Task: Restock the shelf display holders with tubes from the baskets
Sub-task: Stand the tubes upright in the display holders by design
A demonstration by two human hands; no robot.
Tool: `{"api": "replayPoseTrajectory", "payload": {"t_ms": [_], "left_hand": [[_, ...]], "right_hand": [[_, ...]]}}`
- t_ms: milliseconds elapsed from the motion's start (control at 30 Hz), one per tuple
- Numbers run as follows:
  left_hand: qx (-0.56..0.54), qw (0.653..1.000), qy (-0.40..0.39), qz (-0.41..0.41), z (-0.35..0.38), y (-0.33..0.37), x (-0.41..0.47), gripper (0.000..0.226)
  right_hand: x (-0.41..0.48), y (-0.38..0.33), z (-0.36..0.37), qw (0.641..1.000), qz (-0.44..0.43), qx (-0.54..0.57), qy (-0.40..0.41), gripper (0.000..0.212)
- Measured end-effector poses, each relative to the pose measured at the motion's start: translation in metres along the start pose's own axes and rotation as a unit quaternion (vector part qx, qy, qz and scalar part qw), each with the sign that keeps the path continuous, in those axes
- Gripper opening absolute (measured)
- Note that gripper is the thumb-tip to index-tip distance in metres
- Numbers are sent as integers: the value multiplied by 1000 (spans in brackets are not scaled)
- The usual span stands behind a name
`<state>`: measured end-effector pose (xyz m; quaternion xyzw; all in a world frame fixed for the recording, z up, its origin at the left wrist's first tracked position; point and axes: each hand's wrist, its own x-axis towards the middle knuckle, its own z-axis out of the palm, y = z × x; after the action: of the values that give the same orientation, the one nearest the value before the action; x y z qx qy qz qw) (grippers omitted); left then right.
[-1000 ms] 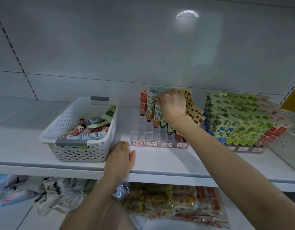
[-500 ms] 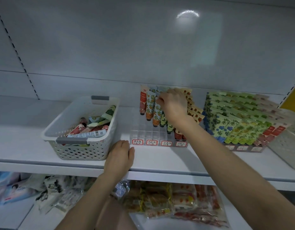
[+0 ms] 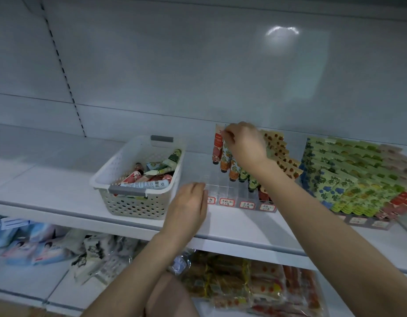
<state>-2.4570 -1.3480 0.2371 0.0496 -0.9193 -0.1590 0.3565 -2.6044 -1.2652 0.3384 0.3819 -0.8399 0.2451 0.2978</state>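
Reaching to the back of the clear, gridded plastic holder [image 3: 223, 191], our right hand [image 3: 246, 145] curls its fingers [image 3: 230, 137] tight and pinches the flat crimped top of a glossy orange-flowered tube [image 3: 225, 160], which stands upright in a cell. Just left of those fingers stands a red tube [image 3: 217, 147]. To their right, tan tubes [image 3: 280, 152] with flat tops sit in stepped rows. Our left hand [image 3: 186, 209] holds nothing. Its fingers [image 3: 198, 191] lie nearly straight and together, with the tips against the holder's near left corner. Left of these fingers sits a white perforated plastic basket [image 3: 138, 202] with grey handles, and soft printed loose tubes [image 3: 150, 179] are heaped inside it. Well right of the pinching fingers, a second holder [image 3: 358, 221] is packed with green and blue tubes. All of it rests on a smooth white shelf [image 3: 60, 191].
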Motion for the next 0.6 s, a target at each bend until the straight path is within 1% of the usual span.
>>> {"api": "replayPoseTrajectory", "payload": {"t_ms": [100, 167, 200, 267, 333, 400, 433, 533, 600], "left_hand": [[5, 999, 44, 28, -33, -1, 22, 38], [30, 997, 67, 14, -52, -15, 37, 38], [39, 997, 60, -10, -59, -25, 44, 38], [65, 995, 1, -79, -69, -50, 57, 29], [111, 981, -75, -142, -73, -72, 70, 21], [145, 961, -157, -173, -72, -84, 80, 26], [140, 953, -193, -185, -68, -89, 85, 32], [86, 932, -284, -209, -47, -109, 96, 47], [48, 917, -329, -220, -38, -118, 101, 50]], "right_hand": [[11, -27, 10, 987, 54, 91, -120, 26], [19, -45, 19, 976, 58, 119, -176, 26], [23, -53, 25, 971, 54, 120, -201, 26], [31, -66, 35, 960, 60, 110, -249, 28], [42, -76, 48, 948, 83, 104, -288, 29], [52, -85, 62, 938, 105, 89, -318, 26], [56, -89, 68, 935, 109, 78, -329, 24], [65, -101, 78, 925, 109, 55, -360, 20], [68, -105, 85, 922, 105, 35, -372, 14]]}}
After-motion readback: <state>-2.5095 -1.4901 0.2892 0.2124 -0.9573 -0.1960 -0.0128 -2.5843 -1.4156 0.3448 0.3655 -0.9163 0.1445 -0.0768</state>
